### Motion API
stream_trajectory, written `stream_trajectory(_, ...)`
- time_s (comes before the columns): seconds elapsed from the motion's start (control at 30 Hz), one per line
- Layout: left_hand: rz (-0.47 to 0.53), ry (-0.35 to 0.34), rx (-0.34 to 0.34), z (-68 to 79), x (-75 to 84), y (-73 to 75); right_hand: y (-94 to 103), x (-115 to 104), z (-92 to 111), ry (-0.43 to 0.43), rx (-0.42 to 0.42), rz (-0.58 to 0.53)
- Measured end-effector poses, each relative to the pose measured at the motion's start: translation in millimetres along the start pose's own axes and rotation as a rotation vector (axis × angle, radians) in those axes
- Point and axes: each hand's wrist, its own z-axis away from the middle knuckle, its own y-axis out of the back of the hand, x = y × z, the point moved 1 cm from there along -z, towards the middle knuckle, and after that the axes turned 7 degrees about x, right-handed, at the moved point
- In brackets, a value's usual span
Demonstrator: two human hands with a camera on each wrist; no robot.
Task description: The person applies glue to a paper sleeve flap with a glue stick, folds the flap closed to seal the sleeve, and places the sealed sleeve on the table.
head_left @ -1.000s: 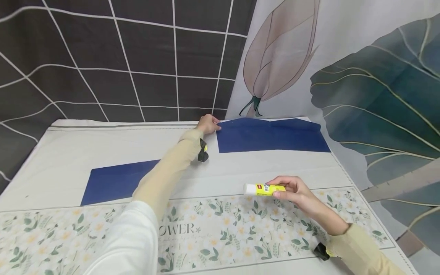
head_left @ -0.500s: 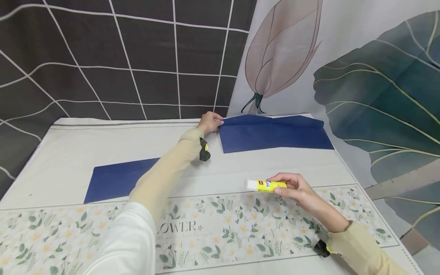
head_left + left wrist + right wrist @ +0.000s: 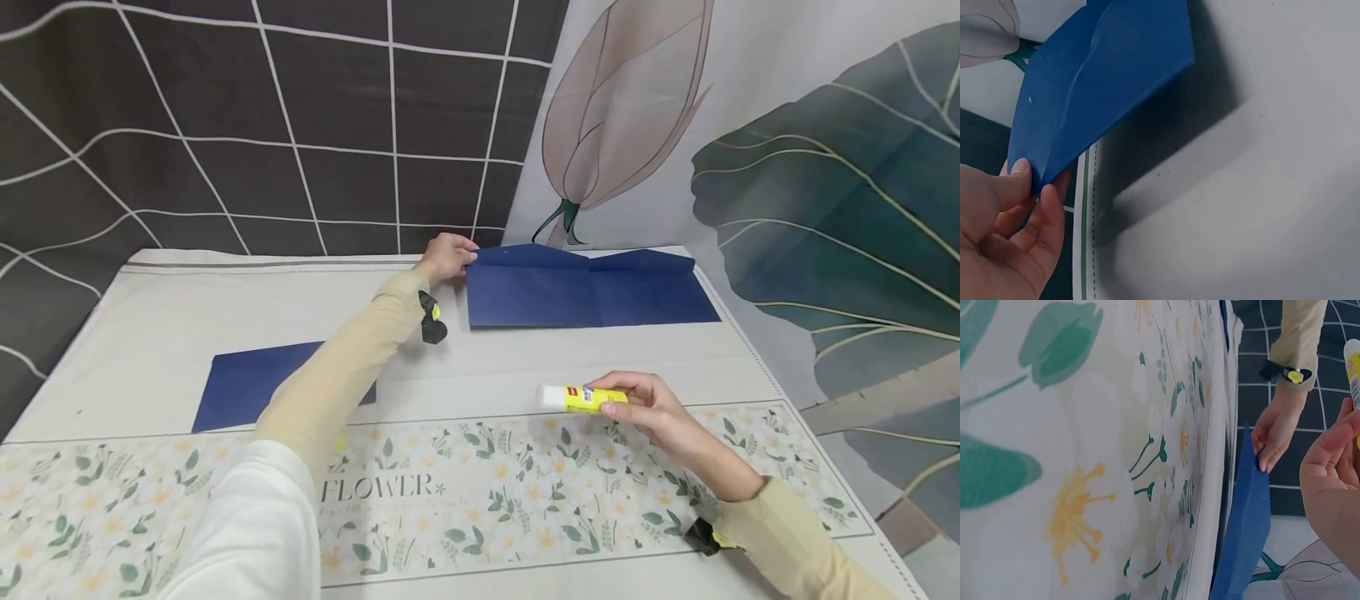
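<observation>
Behind the tablecloth (image 3: 465, 375) hangs the curtain (image 3: 337, 108); the near paper (image 3: 251, 383) lies left; the far paper (image 3: 585, 292) is back right; the glue stick (image 3: 581, 398) before it.

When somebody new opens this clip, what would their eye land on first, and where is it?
Probably the bright yellow-and-white tube, held in the right hand over the pale tablecloth. Next, the creased dark blue sheet near the cloth's far edge, its left end pinched by the left hand. A second blue sheet lies further left, partly hidden in the head view by the left sleeve.
</observation>
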Motion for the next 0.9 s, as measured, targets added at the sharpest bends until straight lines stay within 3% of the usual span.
stream_trajectory(0.23,0.047,0.043,-0.013,-10.1,-8.8,-4.6,6.8,-0.5,-6.0,-0.008,0.058,0.018)
stream_trajectory(0.37,0.122,0.010,-0.016,-48.0,-41.0,-20.7,18.4,-1.4,-15.1,0.007,0.115,-0.123)
stream_trajectory(0.43,0.155,-0.008,-0.022,-69.7,-59.9,-29.1,27.7,-3.3,-23.1,0.003,0.184,-0.207)
stream_trajectory(0.5,0.147,-0.001,-0.018,-78.2,-67.0,-32.5,38.8,-5.1,-33.7,-0.022,0.264,-0.306)
stream_trajectory(0.53,0.189,-0.025,-0.027,-84.6,-75.0,-35.0,45.0,-5.5,-39.1,-0.034,0.304,-0.343)
stream_trajectory(0.67,0.167,0.036,-0.034,-50.2,-45.8,-24.1,68.9,-4.9,-61.7,-0.125,0.443,-0.480)
stream_trajectory(0.73,0.185,0.036,-0.043,-43.7,-42.0,-21.5,79.0,-2.5,-73.2,-0.175,0.490,-0.530)
stream_trajectory(0.77,0.161,0.059,-0.036,-41.6,-39.0,-21.6,83.1,-1.1,-78.6,-0.204,0.510,-0.556)
stream_trajectory(0.87,0.168,0.046,-0.039,-58.4,-54.6,-28.7,92.5,5.3,-92.3,-0.290,0.549,-0.613)
stream_trajectory(0.9,0.170,0.041,-0.037,-55.6,-52.8,-28.7,94.3,7.5,-95.7,-0.318,0.557,-0.623)
